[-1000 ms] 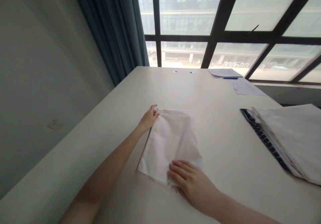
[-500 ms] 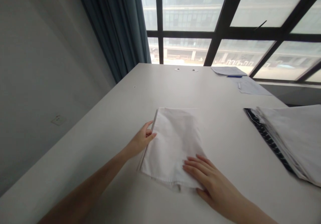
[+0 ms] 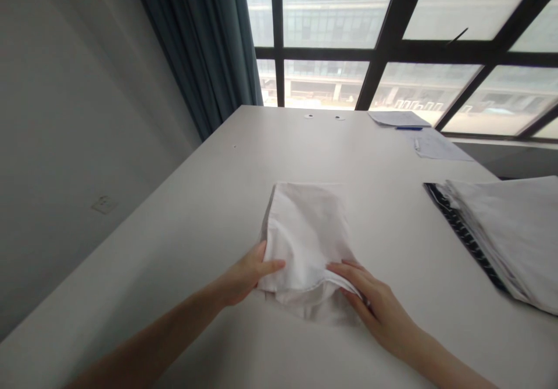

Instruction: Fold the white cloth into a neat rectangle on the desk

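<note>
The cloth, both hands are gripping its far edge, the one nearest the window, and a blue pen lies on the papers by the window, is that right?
Not quite. The head view shows the left hand and right hand gripping the cloth at its near edge, the one closest to the person, not the far one. The rest holds: a blue pen lies on the papers by the window.

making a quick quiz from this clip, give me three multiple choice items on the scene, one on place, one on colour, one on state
1. Where is the blue pen?
A. far right of the table, by the papers
B. on the folded cloth
C. in a hand

2. What colour is the curtain?
A. red
B. dark blue
C. yellow

3. How is the cloth's near edge?
A. lying flat
B. lifted by both hands
C. hanging off the table

Answers:
1 A: the blue pen lies by the papers.
2 B: the curtain is dark blue.
3 B: the left hand and right hand raise the white cloth off the table.
</note>
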`<action>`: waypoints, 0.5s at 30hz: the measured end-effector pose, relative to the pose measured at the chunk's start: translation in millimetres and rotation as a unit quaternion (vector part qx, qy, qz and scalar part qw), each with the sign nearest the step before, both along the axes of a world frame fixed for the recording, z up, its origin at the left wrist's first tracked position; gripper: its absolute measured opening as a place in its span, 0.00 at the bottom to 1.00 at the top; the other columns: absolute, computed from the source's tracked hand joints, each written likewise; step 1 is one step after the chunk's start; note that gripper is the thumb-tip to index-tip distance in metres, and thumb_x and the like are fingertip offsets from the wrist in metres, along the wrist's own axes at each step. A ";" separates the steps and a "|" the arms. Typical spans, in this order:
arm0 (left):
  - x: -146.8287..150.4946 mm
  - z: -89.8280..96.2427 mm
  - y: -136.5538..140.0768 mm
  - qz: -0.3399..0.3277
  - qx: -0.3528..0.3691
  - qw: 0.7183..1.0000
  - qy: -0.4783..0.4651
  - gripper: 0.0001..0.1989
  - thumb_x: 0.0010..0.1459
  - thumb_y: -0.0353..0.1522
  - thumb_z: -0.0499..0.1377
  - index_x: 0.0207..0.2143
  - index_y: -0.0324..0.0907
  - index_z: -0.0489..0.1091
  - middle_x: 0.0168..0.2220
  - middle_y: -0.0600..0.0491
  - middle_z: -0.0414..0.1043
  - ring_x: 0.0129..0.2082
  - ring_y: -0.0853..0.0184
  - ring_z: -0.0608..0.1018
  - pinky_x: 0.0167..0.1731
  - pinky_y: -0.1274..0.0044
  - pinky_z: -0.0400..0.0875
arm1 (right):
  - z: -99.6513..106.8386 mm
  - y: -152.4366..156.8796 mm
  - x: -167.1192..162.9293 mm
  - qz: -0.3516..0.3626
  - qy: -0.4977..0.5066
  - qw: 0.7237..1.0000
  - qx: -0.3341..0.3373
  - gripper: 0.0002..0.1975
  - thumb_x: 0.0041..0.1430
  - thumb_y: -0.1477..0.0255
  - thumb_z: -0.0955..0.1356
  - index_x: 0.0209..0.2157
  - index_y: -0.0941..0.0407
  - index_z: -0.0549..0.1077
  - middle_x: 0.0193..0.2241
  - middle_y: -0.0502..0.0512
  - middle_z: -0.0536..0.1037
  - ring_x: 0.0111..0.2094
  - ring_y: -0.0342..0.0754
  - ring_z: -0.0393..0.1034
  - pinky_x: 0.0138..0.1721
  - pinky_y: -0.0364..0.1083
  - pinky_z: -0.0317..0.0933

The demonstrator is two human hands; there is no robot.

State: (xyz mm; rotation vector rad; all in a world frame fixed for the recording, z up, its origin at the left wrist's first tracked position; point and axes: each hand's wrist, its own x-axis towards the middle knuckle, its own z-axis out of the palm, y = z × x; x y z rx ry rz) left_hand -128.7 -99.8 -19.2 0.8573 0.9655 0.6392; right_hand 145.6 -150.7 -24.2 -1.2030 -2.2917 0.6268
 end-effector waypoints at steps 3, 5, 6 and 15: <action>-4.9 -2.2 -2.8 0.031 0.030 0.999 0.017 0.36 0.46 0.36 0.68 0.56 0.36 0.60 0.53 0.39 0.69 0.51 0.52 0.73 0.49 0.65 0.70 | -2.8 -2.7 4.7 0.053 -0.021 0.998 0.035 0.21 0.64 0.75 0.60 0.58 0.55 0.64 0.54 0.58 0.73 0.59 0.49 0.62 0.61 0.54 0.55; -10.7 -3.0 -3.0 0.038 0.053 0.997 0.039 0.37 0.47 0.36 0.68 0.58 0.37 0.58 0.54 0.40 0.69 0.52 0.52 0.73 0.50 0.65 0.69 | -6.1 -5.7 8.9 0.096 -0.049 0.992 0.065 0.22 0.64 0.73 0.61 0.59 0.56 0.63 0.55 0.60 0.71 0.60 0.51 0.59 0.62 0.57 0.52; -13.3 -3.7 -3.2 0.035 0.064 0.996 0.053 0.37 0.48 0.36 0.67 0.58 0.37 0.58 0.54 0.40 0.68 0.52 0.52 0.72 0.50 0.64 0.69 | -8.2 -7.4 11.0 0.111 -0.068 0.988 0.080 0.22 0.65 0.72 0.61 0.60 0.56 0.62 0.56 0.60 0.70 0.61 0.52 0.58 0.62 0.58 0.51; -18.9 -4.5 -12.5 0.019 0.109 0.986 0.125 0.43 0.48 0.35 0.67 0.61 0.40 0.47 0.45 0.45 0.72 0.43 0.58 0.77 0.39 0.70 0.75 | -12.5 -14.1 15.7 0.119 -0.126 0.972 0.160 0.24 0.67 0.65 0.61 0.62 0.56 0.60 0.58 0.57 0.68 0.63 0.51 0.54 0.64 0.57 0.46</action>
